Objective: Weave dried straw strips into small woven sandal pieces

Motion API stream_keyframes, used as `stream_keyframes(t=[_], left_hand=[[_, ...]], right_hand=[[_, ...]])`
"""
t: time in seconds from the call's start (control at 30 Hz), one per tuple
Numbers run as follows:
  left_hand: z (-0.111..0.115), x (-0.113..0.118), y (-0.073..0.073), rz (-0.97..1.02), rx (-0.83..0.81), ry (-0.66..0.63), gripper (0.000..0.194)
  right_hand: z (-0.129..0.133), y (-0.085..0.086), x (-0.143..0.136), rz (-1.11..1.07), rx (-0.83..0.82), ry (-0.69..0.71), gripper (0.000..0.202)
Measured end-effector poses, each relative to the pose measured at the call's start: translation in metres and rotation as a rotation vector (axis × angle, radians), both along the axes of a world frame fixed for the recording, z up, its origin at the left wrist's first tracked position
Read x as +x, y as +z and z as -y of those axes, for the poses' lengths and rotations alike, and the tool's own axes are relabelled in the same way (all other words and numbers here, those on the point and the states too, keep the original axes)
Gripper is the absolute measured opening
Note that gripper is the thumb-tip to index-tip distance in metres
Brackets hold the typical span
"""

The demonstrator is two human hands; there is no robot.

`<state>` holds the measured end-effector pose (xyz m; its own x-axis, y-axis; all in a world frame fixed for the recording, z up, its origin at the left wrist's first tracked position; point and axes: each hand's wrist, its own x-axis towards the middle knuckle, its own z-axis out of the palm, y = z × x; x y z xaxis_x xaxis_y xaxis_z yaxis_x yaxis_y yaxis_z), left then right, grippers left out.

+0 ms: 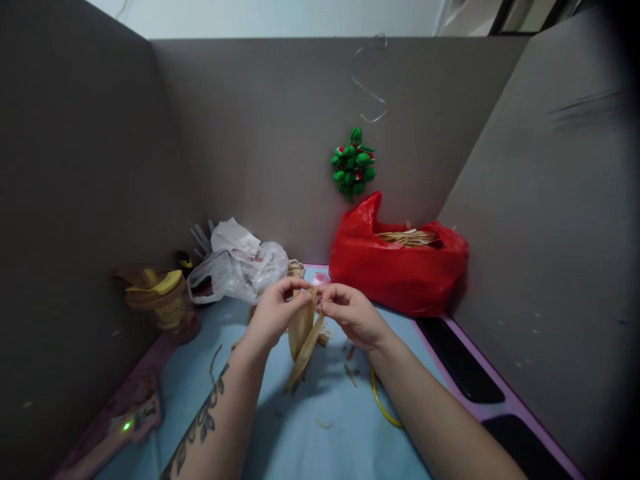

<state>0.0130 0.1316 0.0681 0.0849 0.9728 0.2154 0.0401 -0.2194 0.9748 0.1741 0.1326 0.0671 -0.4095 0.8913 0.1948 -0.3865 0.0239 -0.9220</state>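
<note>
My left hand and my right hand are raised close together over the light blue table surface. Thumb and fingers of the left pinch the top of a wide tan dried husk, which looks like corn husk. Between the right thumb and index finger is the upper end of a narrower husk strip. Both pieces hang down and overlap at the bottom; whether they are joined cannot be made out. Small husk scraps lie below the hands. A yellow ring-shaped cord is partly hidden by my right forearm.
A red plastic bag of husk strips stands back right. Two black flat devices, one a phone-like slab, lie along the right edge. At left are a clear plastic bag, a brown cup and a pink glue-gun-like tool. Grey panels surround the table.
</note>
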Motion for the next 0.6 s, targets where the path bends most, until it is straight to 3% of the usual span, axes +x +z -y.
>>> stream_keyframes(t=[0.13,0.33,0.6], left_hand=[[0.004,0.001,0.007,-0.099,0.099,0.021,0.016],[0.013,0.008,0.017,0.001,0.097,-0.100,0.009],[0.016,0.010,0.021,0.093,0.080,-0.046,0.028]], right_hand=[[0.000,-0.001,0.003,0.083,0.117,-0.016,0.016],[0.002,0.000,0.003,0.103,0.227,-0.027,0.015],[0.009,0.009,0.002,0.158,0.246,-0.082,0.015]])
